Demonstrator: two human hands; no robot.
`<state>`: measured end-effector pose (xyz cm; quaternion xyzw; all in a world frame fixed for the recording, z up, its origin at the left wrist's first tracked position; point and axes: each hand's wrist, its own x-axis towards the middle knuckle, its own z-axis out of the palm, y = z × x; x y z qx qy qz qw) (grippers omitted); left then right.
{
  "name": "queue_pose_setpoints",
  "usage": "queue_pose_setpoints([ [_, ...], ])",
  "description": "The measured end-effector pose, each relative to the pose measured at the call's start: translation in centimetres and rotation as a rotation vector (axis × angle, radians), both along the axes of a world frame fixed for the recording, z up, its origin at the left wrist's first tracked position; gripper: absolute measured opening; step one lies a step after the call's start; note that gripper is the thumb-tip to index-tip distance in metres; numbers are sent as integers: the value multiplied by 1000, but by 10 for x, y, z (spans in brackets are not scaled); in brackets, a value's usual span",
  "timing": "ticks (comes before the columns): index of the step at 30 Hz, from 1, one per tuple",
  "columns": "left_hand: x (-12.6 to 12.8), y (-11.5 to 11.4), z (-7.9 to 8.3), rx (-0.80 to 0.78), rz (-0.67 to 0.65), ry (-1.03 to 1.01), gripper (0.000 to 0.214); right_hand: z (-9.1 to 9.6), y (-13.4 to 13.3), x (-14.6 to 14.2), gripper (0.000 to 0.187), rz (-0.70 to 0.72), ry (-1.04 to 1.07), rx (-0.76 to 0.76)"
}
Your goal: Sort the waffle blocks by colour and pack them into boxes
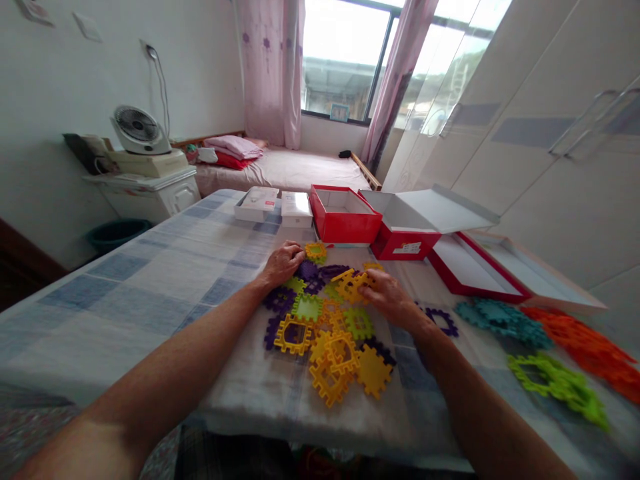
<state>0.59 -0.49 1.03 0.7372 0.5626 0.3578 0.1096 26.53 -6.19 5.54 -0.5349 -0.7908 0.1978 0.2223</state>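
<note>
A mixed heap of square, notched plastic interlocking tiles lies before me on the cloth, mostly yellow, purple and lime. My left hand [285, 262] rests at the far left edge of this heap, fingers stretched out against a purple tile [307, 270]; its fingertips are partly hidden. At the right side, my right hand [387, 293] is closed, fingers and thumb gripping a yellow tile [350, 287] tilted above the others. Closer to me are a yellow frame tile [293, 335], a lime tile [307, 307] and a solid yellow tile [375, 371].
Sorted piles lie at the right: teal tiles [505, 321], orange tiles [585, 347] and lime tiles [560, 387]. A purple frame tile [453, 325] sits beside my right forearm. Along the back stand a red box [347, 227], an open lidded box [405, 245] and white boxes [297, 210].
</note>
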Motion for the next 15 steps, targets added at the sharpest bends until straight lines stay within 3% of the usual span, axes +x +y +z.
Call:
queue_pose_setpoints([
  [2,0,-1,0,0,2,-5,31,8,3,9,14,-26,0,-12],
  [6,0,0,0,5,4,-11,30,23,4,19,19,-96,-38,102],
  [10,0,1,-2,16,-6,-7,30,38,-13,19,21,-115,-74,143],
  [12,0,1,-2,18,-7,-7,30,46,-33,17,21,-7,-67,63],
  [15,0,1,-2,20,3,-8,30,57,-73,15,19,307,-60,-161],
])
